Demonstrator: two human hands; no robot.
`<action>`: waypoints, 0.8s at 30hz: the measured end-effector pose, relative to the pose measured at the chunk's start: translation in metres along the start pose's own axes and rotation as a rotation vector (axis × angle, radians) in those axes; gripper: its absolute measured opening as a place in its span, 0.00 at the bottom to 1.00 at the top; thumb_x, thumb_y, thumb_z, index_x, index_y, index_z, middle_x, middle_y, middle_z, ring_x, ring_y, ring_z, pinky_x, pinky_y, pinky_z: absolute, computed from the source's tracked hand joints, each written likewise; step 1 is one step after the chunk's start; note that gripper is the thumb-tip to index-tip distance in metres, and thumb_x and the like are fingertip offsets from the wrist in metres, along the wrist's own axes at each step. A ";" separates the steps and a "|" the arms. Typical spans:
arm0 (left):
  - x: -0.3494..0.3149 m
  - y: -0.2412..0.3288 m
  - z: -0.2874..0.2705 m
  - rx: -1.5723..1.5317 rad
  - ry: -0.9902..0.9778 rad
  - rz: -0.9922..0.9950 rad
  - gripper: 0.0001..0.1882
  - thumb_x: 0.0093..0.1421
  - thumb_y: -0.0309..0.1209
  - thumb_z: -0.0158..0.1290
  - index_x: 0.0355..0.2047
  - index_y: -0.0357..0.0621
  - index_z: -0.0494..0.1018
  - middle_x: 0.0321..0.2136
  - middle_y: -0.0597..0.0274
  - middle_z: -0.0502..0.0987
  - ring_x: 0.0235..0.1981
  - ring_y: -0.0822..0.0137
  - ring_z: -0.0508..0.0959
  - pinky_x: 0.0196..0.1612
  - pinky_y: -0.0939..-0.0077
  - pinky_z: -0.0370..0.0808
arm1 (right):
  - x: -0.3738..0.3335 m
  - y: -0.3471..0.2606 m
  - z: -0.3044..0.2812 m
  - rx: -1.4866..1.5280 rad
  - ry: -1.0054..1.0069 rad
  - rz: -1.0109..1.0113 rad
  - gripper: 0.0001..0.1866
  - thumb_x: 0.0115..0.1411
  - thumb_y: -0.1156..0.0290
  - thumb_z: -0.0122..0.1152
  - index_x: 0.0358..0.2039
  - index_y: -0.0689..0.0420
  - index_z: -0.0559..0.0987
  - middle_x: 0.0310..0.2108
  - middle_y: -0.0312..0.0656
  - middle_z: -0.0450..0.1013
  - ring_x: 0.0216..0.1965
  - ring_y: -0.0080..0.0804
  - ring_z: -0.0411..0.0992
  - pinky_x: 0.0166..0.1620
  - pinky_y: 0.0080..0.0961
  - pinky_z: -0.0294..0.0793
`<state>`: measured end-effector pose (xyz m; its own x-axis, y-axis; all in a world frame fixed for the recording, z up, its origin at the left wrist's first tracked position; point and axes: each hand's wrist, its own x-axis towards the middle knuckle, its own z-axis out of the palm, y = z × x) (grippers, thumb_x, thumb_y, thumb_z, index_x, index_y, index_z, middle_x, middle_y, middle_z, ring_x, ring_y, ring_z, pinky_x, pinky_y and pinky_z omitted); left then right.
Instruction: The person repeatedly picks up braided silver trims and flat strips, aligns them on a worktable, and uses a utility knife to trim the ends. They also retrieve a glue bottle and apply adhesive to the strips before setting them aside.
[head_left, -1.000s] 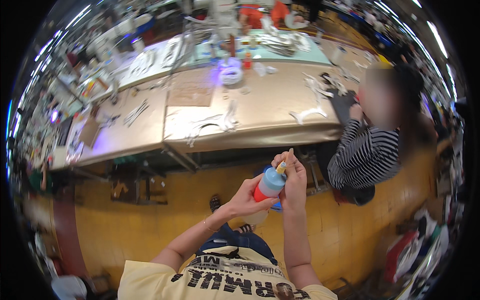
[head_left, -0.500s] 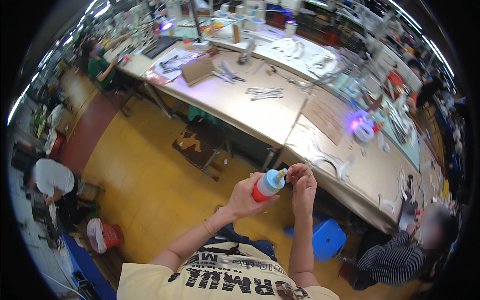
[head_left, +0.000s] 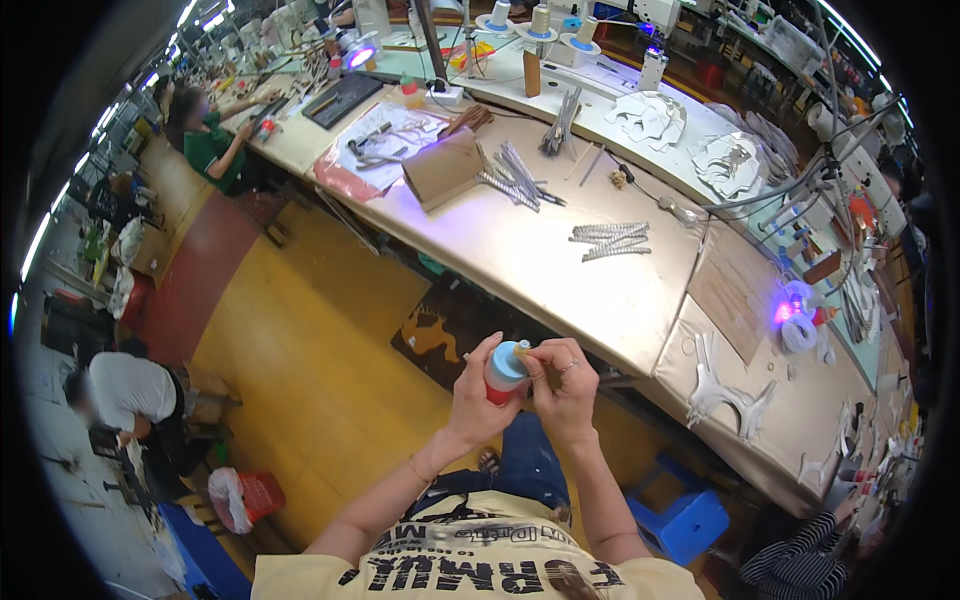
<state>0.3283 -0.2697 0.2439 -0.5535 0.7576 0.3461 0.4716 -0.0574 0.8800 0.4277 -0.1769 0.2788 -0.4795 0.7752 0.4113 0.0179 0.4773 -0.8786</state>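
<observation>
A small red bottle with a light blue cap is held upright in front of my chest. My left hand wraps around its red body from the left. My right hand pinches the nozzle tip at the top of the cap with thumb and fingers. Both hands hover above the yellow floor, just short of the long beige workbench.
The workbench carries bundles of grey strips, a brown cardboard piece and white cut shapes. A purple lamp glows at right. A blue stool stands lower right. People sit at far left and upper left.
The view has swung left along the workbench. My hands stay together on the bottle, and the right fingers have settled on the cap's tip.
</observation>
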 end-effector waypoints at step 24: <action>0.288 -0.143 0.016 0.314 -0.155 0.339 0.42 0.49 0.32 0.66 0.59 0.42 0.52 0.43 0.45 0.73 0.37 0.49 0.79 0.39 0.62 0.78 | 0.208 0.138 0.054 0.096 0.103 -0.024 0.07 0.53 0.72 0.70 0.26 0.59 0.80 0.25 0.41 0.76 0.27 0.35 0.75 0.31 0.27 0.74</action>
<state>0.1126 -0.0328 0.2123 -0.2354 0.8194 0.5227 0.8050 -0.1370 0.5772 0.2834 0.0281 0.2297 -0.3862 0.8047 0.4508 -0.0788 0.4582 -0.8854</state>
